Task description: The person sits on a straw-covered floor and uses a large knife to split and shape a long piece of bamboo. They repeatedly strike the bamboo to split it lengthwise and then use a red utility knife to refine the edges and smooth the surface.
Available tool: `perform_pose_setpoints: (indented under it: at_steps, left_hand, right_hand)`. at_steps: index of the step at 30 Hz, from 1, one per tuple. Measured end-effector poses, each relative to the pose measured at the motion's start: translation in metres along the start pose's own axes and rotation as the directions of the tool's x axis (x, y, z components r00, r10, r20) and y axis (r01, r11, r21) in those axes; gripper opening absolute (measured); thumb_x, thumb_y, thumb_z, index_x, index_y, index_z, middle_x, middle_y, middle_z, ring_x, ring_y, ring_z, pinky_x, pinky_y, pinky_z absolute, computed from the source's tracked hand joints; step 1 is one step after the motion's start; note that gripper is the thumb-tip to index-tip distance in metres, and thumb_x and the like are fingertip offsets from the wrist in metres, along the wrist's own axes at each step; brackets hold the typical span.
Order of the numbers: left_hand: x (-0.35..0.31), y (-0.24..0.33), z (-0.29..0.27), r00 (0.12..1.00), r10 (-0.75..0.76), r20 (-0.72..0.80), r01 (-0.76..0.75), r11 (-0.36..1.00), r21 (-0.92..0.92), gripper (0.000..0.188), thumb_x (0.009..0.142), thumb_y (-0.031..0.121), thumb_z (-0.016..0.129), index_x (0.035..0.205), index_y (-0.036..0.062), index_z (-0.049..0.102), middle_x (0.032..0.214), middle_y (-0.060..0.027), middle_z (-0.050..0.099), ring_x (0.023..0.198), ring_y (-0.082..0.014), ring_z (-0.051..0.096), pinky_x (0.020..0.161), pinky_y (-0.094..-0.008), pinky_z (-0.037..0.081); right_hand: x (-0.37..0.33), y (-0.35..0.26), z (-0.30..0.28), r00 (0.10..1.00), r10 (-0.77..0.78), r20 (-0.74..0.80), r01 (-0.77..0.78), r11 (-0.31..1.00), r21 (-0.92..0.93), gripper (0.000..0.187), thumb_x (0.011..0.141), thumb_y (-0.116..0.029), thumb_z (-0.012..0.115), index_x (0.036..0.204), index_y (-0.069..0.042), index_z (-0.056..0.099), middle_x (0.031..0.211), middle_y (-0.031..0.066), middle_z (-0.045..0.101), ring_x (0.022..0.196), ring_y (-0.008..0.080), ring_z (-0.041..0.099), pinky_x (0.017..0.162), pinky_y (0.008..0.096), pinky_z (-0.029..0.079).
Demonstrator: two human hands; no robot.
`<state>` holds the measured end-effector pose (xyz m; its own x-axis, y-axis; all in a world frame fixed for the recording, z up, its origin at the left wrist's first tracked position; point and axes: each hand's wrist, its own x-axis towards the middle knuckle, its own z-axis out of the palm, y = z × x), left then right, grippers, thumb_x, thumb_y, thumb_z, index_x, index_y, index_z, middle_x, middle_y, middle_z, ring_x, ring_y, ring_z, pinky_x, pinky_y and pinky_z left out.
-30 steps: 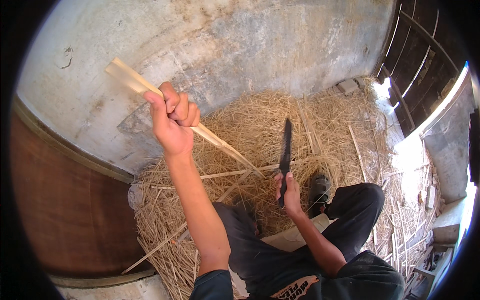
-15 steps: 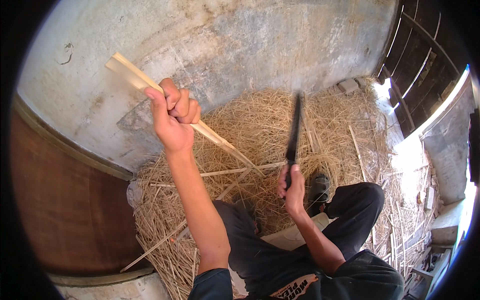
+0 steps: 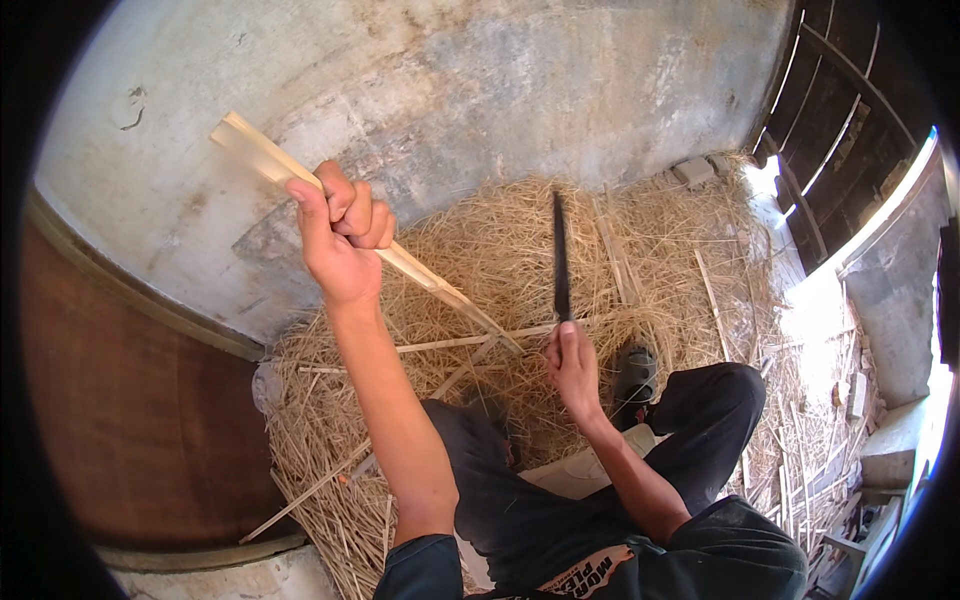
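Grey and stained, the far wall (image 3: 560, 90) rises behind a straw-coloured heap of shavings (image 3: 500, 230). Out of it a pale wood strip (image 3: 440, 288) slants up to the left, its lower end among the shavings. It looks light, stiff along its length yet a little springy, probably dry rather than slippery, with edges that may splinter; about its middle seems a safe place to take hold, well apart from the dark knife (image 3: 561, 250), which is shorter and points toward the wall. The left hand (image 3: 345, 235) has its fingers clamped around that middle; the right hand (image 3: 575, 368) wraps its fingers around the knife's handle, near the strip's lower end without touching it.
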<state>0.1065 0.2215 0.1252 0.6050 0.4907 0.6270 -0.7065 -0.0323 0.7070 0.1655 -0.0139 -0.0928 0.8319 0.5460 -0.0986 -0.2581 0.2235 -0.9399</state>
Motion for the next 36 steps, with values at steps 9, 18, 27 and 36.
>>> perform_pose_setpoints:
  at_steps: [9, 18, 27, 36]
  left_hand:
    - [0.003, -0.007, 0.011, 0.999, -0.03, -0.013, 0.03, 0.999, 0.026, 0.052, 0.109, 0.06, 0.036, 0.076, 0.019, 0.032, 0.059, 0.008, 0.019, 0.048, -0.006, 0.01, 0.045, -0.0273, 0.01]
    - [0.013, -0.012, 0.039, 0.96, 0.074, -0.27, 0.0, 0.965, 0.264, 0.058, 0.105, 0.065, 0.045, 0.075, 0.017, 0.03, 0.063, 0.0064, 0.019, 0.052, -0.007, 0.014, 0.049, -0.0284, 0.013]
    - [0.017, -0.02, 0.05, 0.951, 0.088, -0.297, -0.002, 0.961, 0.277, 0.058, 0.105, 0.064, 0.045, 0.075, 0.0166, 0.031, 0.063, 0.0062, 0.02, 0.052, -0.0069, 0.017, 0.049, -0.0281, 0.013]
    - [0.014, -0.014, 0.041, 0.95, 0.075, -0.303, 0.014, 0.96, 0.281, 0.057, 0.106, 0.062, 0.046, 0.075, 0.0161, 0.033, 0.063, 0.0059, 0.023, 0.052, -0.0067, 0.019, 0.049, -0.0274, 0.015]
  right_hand:
    - [-0.009, 0.214, -0.043, 0.957, 0.286, 0.049, -0.176, 0.707, -0.685, 0.046, 0.11, -0.045, 0.04, 0.092, -0.006, 0.053, 0.073, 0.0089, 0.056, 0.061, 0.0222, 0.055, 0.06, 0.0394, 0.042]
    - [-0.016, 0.073, -0.019, 0.95, 0.306, 0.058, -0.311, 0.945, 0.097, 0.042, 0.113, -0.038, 0.037, 0.084, -0.009, 0.049, 0.063, 0.0013, 0.045, 0.053, 0.0129, 0.046, 0.05, 0.0305, 0.037]
    - [-0.004, 0.131, -0.005, 0.999, -0.044, -0.025, 0.028, 0.89, -0.454, 0.048, 0.113, -0.035, 0.036, 0.08, -0.004, 0.05, 0.064, 0.0019, 0.045, 0.056, 0.0139, 0.045, 0.055, 0.0384, 0.04]
    - [0.004, 0.008, 0.013, 0.992, -0.115, -0.044, 0.111, 0.991, -0.076, 0.046, 0.113, -0.035, 0.037, 0.084, -0.001, 0.05, 0.066, 0.0039, 0.046, 0.058, 0.0172, 0.047, 0.057, 0.039, 0.041]
